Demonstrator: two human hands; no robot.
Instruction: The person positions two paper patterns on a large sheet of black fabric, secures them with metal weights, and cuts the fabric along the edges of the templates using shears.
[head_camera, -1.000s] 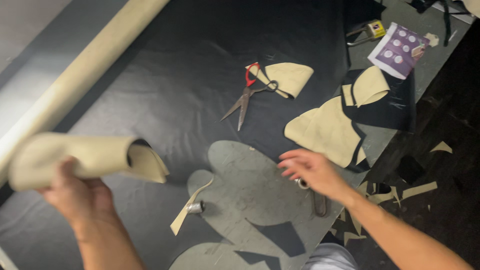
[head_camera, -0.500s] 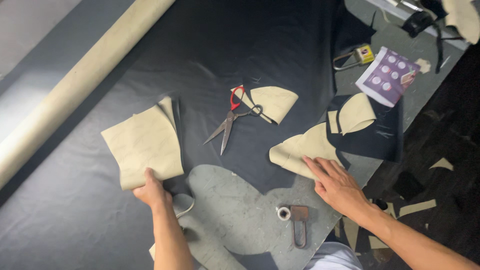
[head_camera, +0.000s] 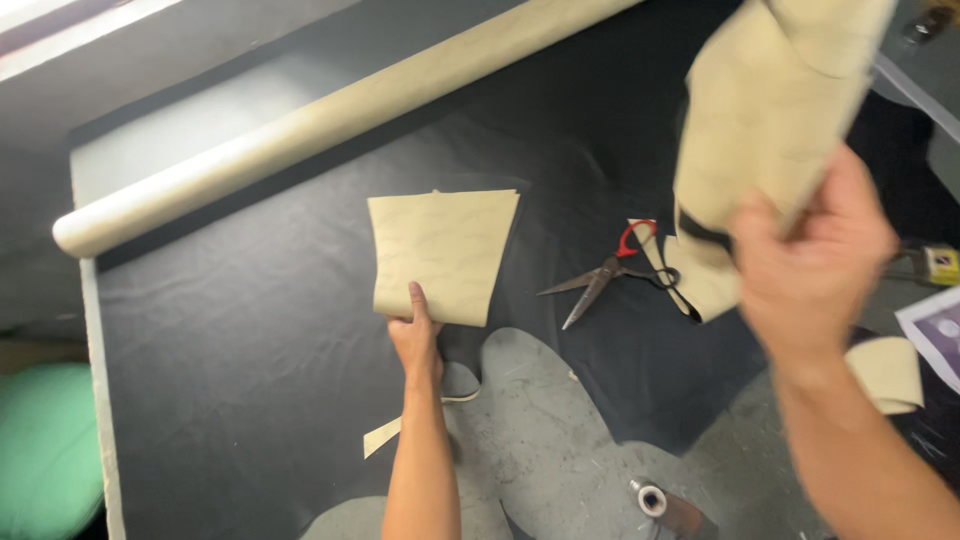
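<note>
Beige pattern piece (head_camera: 443, 255) lies flat under left hand (head_camera: 415, 335).

right hand (head_camera: 812, 268): risen to upper right of frame, now gripping a raised tan piece (head_camera: 770, 110)
left hand (head_camera: 416, 335): moved up toward centre frame

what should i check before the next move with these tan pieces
1. Left hand pins the flat tan piece at its lower edge: ok.
2. Flat piece lies smooth on the black sheet: ok.
3. Right hand grips the lifted tan piece: ok, though blurred.
4. Scissors lie apart from both hands, blades open: ok.
5. Roll sits clear of the flat piece: ok.
6. Lifted piece clear of the scissors below: cannot tell.
</note>
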